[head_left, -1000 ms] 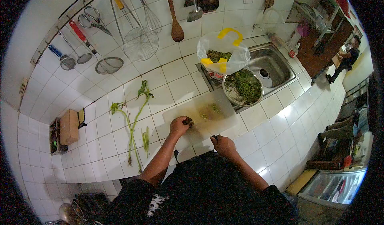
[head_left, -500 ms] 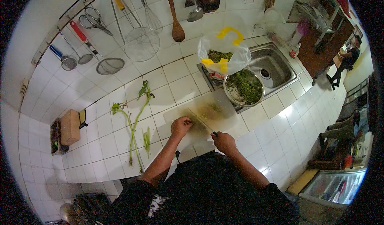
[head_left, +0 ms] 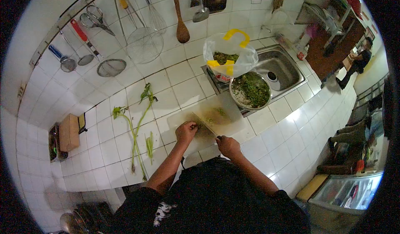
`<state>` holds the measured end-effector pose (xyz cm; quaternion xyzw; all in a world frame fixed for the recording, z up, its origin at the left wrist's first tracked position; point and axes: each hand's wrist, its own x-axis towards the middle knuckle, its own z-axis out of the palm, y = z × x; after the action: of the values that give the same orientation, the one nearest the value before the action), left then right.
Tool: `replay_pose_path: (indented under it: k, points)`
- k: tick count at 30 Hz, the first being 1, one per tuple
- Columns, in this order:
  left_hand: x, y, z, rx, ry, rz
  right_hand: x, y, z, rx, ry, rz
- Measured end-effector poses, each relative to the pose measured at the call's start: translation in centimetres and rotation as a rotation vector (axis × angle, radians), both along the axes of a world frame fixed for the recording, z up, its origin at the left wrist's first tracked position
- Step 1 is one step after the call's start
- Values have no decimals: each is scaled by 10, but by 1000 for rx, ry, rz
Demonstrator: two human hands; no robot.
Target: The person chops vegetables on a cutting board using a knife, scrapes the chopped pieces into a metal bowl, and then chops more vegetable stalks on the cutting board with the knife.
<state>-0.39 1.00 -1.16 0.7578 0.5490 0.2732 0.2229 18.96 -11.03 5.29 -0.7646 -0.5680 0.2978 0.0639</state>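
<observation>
My right hand [head_left: 228, 146] is wrapped around the dark handle of a knife [head_left: 205, 124]. The blade lies slantwise over a stained, pale cutting board [head_left: 235, 125]. My left hand [head_left: 186, 132] rests on the board left of the blade, its fingers curled together; what they pinch, if anything, is hidden. Chopped green bits [head_left: 217, 113] are scattered on the board beyond the knife. Left of the board, long leafy green stalks [head_left: 136, 136] lie on the tiles beside a small bunch of cut stems [head_left: 149, 147].
A steel bowl [head_left: 269, 102] of chopped greens stands near the sink [head_left: 293, 82]. Behind it sits a plastic bag [head_left: 248, 59] with greens inside. Strainers [head_left: 111, 68], a whisk [head_left: 152, 11] and a wooden spoon [head_left: 182, 33] hang on the wall. Another person [head_left: 361, 59] is far right.
The whole view has shifted slightly to the left. Both hands and the knife keep nearly the same place over the board.
</observation>
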Motion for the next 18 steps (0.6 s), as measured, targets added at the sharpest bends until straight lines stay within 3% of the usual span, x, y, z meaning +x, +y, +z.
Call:
replay_pose_path:
  k: [12, 18]
  points:
    - [-4, -1, 2, 177, 63, -92, 0, -13, 13, 13, 100, 72]
    - [-7, -7, 8, 211, 101, -189, 7, 4, 2, 49, 65, -18]
